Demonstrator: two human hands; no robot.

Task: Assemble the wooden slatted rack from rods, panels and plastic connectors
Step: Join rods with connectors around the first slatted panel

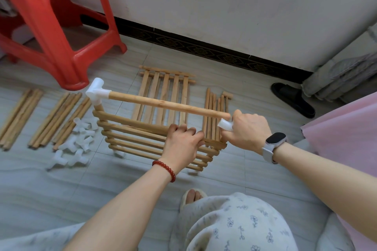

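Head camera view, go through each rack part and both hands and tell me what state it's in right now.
Left hand: grips the slatted panel, held upright.
Right hand: holds a white connector at the top rod's free end.
Top rod: left end seated in the corner connector.
Spare panel: flat on floor.
Loose rods: lying in bundles.
Loose connectors: piled, unused.

Tiled floor (pixel 51 189): rod bundles (pixel 20 118), white connectors (pixel 77 140), slatted panel (pixel 165 96), red stool (pixel 51 26), black slipper (pixel 291 99).
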